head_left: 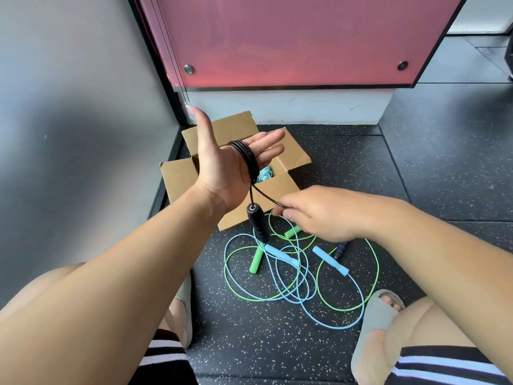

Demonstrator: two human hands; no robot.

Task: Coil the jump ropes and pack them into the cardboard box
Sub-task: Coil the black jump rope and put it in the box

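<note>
A person crouching on a speckled black floor (277, 351) winds a black jump rope (247, 155) around the left hand (222, 165), which is raised palm-up with thumb and fingers stretched straight, gripping nothing. Several turns of the cord circle the palm, and one black handle (258, 223) hangs from them just below the wrist. The right hand (319, 215), lower and to the right, pinches the free strand of the same rope between thumb and curled fingers, the cord running taut up to the coil.

Behind the hands, the cardboard box (277, 187) sits on the floor with its flaps open; a coiled pale blue rope (263, 173) lies inside.

In front of the box, a green jump rope (376, 262) and a blue jump rope (333, 326) lie in loose, overlapping loops, their handles among the tangle. A second black handle (341, 250) shows partly beneath the right wrist. A grey sandal (377, 320) rests beside the loops, and a red panel (291, 37) stands beyond the box.
</note>
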